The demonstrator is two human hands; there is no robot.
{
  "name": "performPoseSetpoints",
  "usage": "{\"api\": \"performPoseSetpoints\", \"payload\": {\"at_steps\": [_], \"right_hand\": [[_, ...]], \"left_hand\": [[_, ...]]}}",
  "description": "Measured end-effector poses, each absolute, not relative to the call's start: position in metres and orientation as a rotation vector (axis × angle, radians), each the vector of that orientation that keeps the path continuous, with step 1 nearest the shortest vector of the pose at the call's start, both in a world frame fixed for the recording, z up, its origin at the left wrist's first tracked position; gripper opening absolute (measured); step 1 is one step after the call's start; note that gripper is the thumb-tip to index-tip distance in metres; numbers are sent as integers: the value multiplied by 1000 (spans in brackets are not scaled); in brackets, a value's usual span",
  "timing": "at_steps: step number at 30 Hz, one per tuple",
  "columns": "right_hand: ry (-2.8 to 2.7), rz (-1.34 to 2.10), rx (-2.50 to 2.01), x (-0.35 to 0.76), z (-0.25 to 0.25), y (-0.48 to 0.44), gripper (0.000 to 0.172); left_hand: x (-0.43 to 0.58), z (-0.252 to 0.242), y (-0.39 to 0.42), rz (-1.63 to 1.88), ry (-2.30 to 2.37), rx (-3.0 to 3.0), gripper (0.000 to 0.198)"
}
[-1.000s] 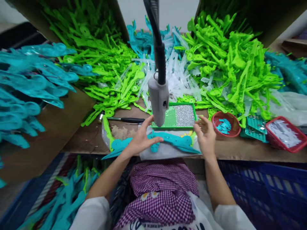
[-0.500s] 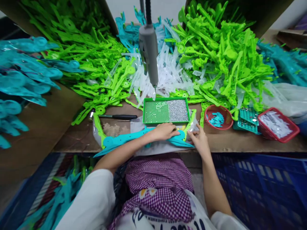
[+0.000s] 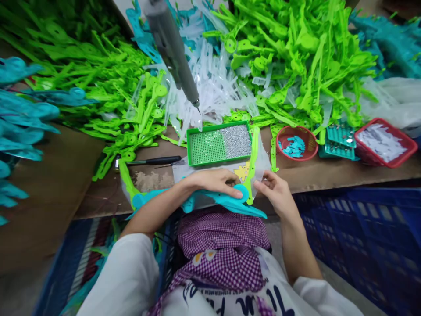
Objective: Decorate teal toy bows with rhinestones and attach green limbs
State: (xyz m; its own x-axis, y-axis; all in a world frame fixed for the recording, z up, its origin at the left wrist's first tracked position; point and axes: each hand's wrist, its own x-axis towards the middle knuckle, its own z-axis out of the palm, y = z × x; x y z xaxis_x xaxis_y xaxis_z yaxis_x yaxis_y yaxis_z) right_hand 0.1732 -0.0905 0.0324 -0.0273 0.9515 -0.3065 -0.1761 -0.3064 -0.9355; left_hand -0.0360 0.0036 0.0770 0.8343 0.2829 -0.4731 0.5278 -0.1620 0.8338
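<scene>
My left hand (image 3: 219, 182) is closed over the right end of a long blue plastic part (image 3: 237, 206), thumb on top near its round disc. A lime-green plastic arm (image 3: 252, 162) stands up from that end, with a clear plastic piece (image 3: 262, 153) along its right side. At the lower edge of the clear piece, my right hand (image 3: 276, 191) has thumb and fingertips pinched together. Another green arm (image 3: 128, 182) is joined at the blue part's left end. My left forearm hides the middle of the blue part.
An electric screwdriver (image 3: 177, 57) hangs above the bench. Beyond the hands lies a green tray (image 3: 207, 163) of small metal screws. Red baskets (image 3: 297, 156) and a teal tray (image 3: 338, 151) stand to the right. A black-handled tool (image 3: 161, 160) lies left. Heaped green parts (image 3: 305, 66) fill the back.
The blue part has come nearer my body at its right end. The right green arm now stands more upright. My view has shifted, and the hanging screwdriver appears farther left and tilted.
</scene>
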Motion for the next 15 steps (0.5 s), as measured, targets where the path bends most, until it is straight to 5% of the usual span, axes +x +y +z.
{"api": "performPoseSetpoints", "payload": {"at_steps": [7,15], "right_hand": [[-1096,1500,-1167,161,82,-96,34],[-1115,1543,-1115,159,77,-93,33]], "left_hand": [[-50,117,-10,-171,590,1678,34],[-54,113,-10,-121,594,1640,33]]}}
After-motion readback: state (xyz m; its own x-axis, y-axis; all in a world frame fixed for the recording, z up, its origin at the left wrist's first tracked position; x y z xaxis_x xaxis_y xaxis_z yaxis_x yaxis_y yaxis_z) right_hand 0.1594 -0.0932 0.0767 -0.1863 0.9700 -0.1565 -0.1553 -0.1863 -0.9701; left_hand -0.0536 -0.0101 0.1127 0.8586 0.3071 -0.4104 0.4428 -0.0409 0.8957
